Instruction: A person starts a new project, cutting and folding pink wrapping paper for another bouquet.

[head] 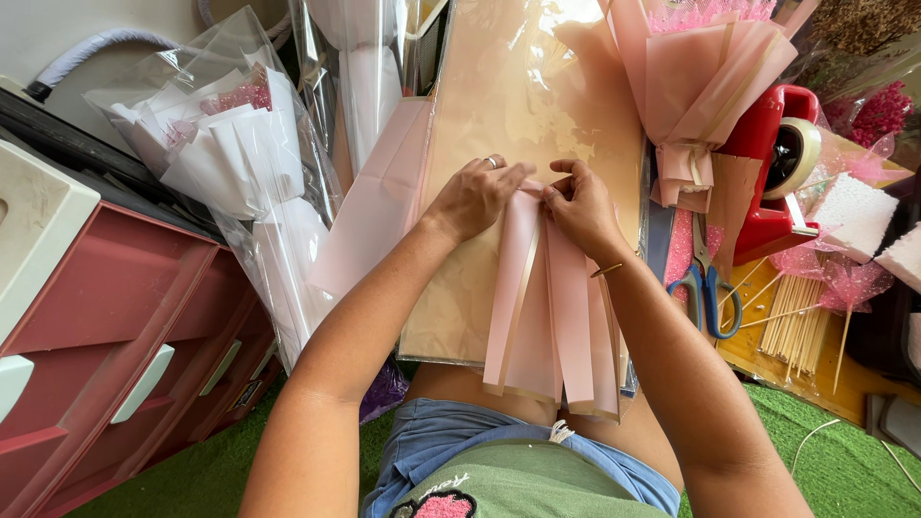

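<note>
**Both hands pinching pleated pink wrapping sheet over the lap**

The left hand (477,197) and right hand (578,203) meet at the upper end of a pink wrapping sheet (554,317), which is gathered into long folds that fan downward across the person's lap. Fingers of both hands are curled and pressed together, pinching the gathered top of the sheet; a ring shows on the left hand. The pleats lie on a stack of peach-coloured sheets (518,115) in clear film, which runs away from the person and carries the work.

Surroundings: to the left, a white-wrapped bouquet (225,144) in clear plastic leans beside a red drawer unit (115,336). At the upper right, a finished pink bouquet (696,86) overlaps the far right corner of the peach stack. Just right of it stands a red tape dispenser (777,173). Blue-handled scissors (708,288) lie close to the right forearm, near a bundle of wooden sticks (794,326) on a yellow board (767,369). White foam blocks (854,216) sit at the right edge. Green artificial turf (844,460) covers the floor.

Obstructions: the hands hide the pinched point itself; the right forearm crosses the stack's right edge.
</note>
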